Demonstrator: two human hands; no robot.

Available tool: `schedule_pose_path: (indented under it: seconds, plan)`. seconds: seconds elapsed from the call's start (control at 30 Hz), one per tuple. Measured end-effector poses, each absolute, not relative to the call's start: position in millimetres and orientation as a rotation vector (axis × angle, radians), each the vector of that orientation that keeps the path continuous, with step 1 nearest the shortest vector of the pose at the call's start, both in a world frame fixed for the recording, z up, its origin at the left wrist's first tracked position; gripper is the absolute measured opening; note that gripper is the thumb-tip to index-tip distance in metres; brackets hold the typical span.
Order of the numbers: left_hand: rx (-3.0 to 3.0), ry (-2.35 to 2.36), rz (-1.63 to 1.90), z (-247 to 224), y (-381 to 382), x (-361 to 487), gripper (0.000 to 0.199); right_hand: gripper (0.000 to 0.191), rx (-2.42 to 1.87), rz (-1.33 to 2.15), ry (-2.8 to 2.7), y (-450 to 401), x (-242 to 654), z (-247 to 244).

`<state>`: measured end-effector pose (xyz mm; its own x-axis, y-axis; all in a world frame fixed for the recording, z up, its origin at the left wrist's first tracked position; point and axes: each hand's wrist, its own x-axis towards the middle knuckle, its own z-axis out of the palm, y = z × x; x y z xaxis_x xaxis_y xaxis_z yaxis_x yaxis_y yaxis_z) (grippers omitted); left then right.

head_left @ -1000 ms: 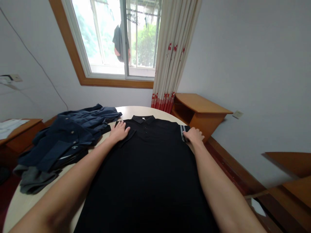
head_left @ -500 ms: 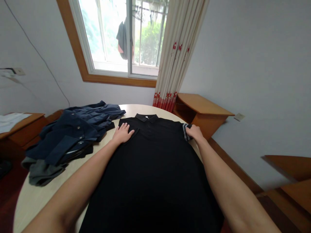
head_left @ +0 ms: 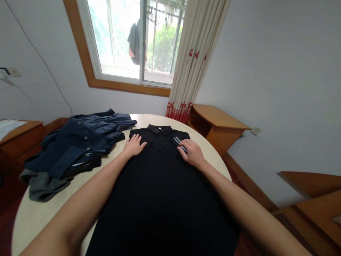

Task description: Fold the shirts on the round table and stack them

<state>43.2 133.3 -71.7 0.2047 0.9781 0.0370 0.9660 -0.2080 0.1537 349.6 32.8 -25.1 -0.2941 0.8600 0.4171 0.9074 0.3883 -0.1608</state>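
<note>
A black polo shirt [head_left: 160,192] lies spread on the round table, its collar at the far end and its lower part towards me. My left hand [head_left: 133,145] rests flat on the shirt's left shoulder area, fingers spread, beside a sleeve folded inward. On the other side, the sleeve with grey stripes [head_left: 177,139] is turned in over the chest. My right hand [head_left: 192,153] lies over this folded sleeve, thumb apart from the fingers and stripes showing between them. Its palm side is hidden.
A heap of dark blue clothes [head_left: 80,138] and a grey-green garment [head_left: 48,186] lie at the left of the pale table [head_left: 218,156]. Behind the table stand a wooden cabinet [head_left: 221,117] and a curtain [head_left: 197,53] beside the window.
My right hand has moved inward to the left, bringing the striped sleeve from the outer edge over onto the shirt's chest. The left hand stays on the shirt.
</note>
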Motion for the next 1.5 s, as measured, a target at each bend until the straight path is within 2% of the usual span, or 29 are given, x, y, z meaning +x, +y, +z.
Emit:
schedule_pose_path:
  seconds: [0.13,0.23,0.4,0.77,1.0,1.5]
  plan:
    - [2.355,1.913,0.185,-70.5,131.8,43.2,0.075,0.042,-1.811,-0.198,-2.033,67.0,352.0,-30.4]
    - [2.354,1.916,0.192,-71.1,131.4,43.2,0.075,0.058,-2.054,-0.183,-1.982,97.3,357.3,-40.3]
    - [2.365,1.920,0.191,-75.0,134.1,43.1,0.074,0.069,-2.309,0.154,-2.030,128.3,364.1,-60.0]
    - [2.346,1.917,0.165,-72.1,131.7,44.9,0.074,0.070,-2.303,0.101,-1.966,128.9,362.2,-67.3]
    - [2.324,1.923,0.076,-66.6,152.0,56.7,0.080,0.077,-2.274,0.243,-1.979,123.4,350.7,-68.8]
    - [2.333,1.922,-0.024,-65.8,267.9,68.7,0.082,0.077,-2.300,0.253,-1.980,241.2,373.2,-66.1]
